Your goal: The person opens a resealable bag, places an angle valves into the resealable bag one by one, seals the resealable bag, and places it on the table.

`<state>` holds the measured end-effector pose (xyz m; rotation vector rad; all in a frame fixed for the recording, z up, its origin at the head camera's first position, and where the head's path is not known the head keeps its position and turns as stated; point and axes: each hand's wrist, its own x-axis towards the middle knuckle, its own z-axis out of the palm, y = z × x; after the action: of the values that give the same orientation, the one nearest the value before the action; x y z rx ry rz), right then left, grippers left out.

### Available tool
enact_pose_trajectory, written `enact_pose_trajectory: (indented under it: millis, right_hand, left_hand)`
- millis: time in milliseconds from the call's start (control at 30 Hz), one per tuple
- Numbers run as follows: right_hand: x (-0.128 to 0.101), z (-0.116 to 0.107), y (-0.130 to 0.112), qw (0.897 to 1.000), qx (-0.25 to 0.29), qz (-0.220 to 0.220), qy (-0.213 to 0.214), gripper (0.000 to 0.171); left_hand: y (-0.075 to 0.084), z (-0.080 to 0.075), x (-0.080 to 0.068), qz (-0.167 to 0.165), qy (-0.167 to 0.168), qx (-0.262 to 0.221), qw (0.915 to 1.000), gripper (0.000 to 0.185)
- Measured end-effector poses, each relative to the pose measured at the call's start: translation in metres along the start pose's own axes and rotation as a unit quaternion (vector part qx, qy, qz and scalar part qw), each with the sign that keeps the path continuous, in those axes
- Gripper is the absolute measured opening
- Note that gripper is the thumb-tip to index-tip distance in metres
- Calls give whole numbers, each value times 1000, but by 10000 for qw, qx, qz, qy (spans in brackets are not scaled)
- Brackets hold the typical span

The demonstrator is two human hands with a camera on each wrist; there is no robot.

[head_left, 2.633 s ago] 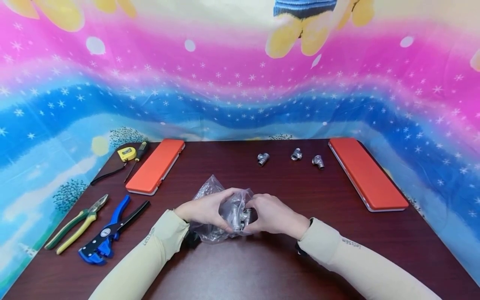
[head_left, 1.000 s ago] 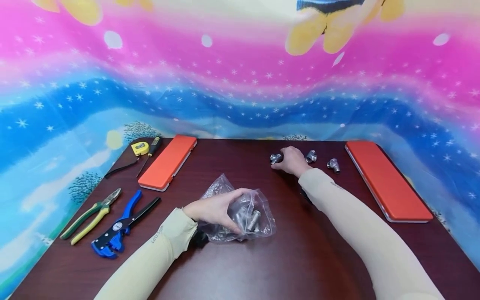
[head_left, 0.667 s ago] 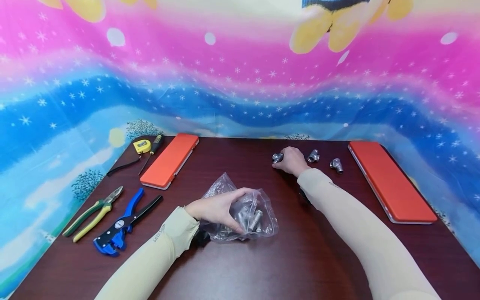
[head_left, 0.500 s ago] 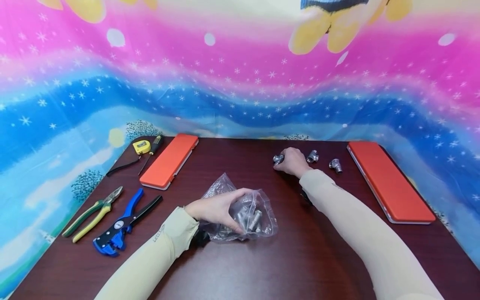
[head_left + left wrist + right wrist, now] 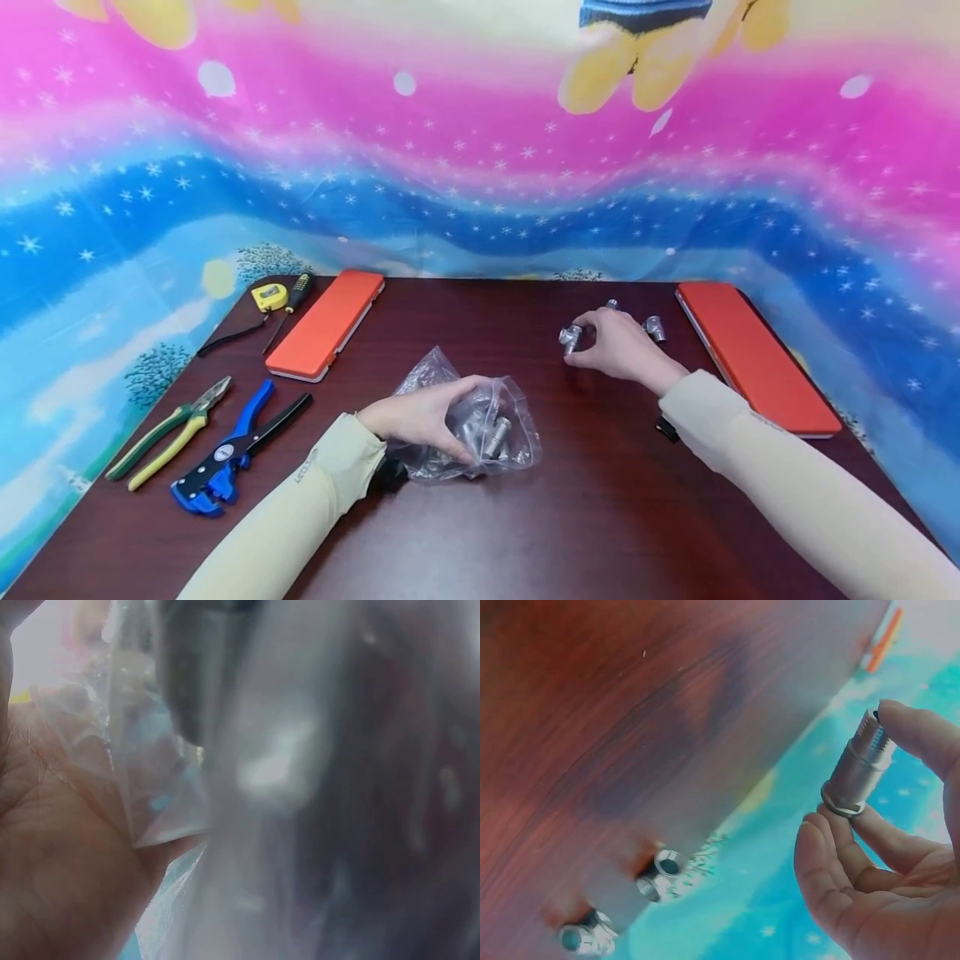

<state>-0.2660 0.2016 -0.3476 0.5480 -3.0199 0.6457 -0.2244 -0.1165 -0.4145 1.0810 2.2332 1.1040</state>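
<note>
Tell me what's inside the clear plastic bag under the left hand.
The clear plastic bag holds several silver metal fittings, cylindrical and lying in a jumble. The left hand covers the bag's left part, so the count is unclear.

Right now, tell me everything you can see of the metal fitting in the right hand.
The fitting is a short silvery metal cylinder, shiny, with fine threads at one end and a wider ring-like collar at the other. The right hand pinches it between fingertips and thumb, one fingertip on the threaded end. It is held clear of the dark wooden table, tilted, threaded end up in the wrist view. Whether it is hollow cannot be told.
</note>
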Motion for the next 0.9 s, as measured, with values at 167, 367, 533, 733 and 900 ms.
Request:
enact_pose_trajectory:
  millis: [167, 367, 533, 733, 900]
  right_hand:
    - [-31, -5, -14, 9993, 131, -350, 52, 54]
    - [-62, 0, -33, 9973, 142, -712, 115, 50]
    - [-78, 15, -49, 9953, 179, -954, -39, 50]
    - [-80, 41, -61, 9925, 129, -1159, -359, 50]
    - [-74, 53, -73, 9912, 32, -1198, -569, 53]
  left_hand:
    - [-2, 0, -1, -78, 22, 153, 9998, 100]
    - [-2, 0, -1, -108, 8, 133, 9999, 100]
    - [0, 0, 0, -110, -12, 39, 9999, 100]
    - [0, -1, 0, -122, -2, 75, 9999, 101]
    - [1, -1, 0, -74, -19, 61, 10000, 100]
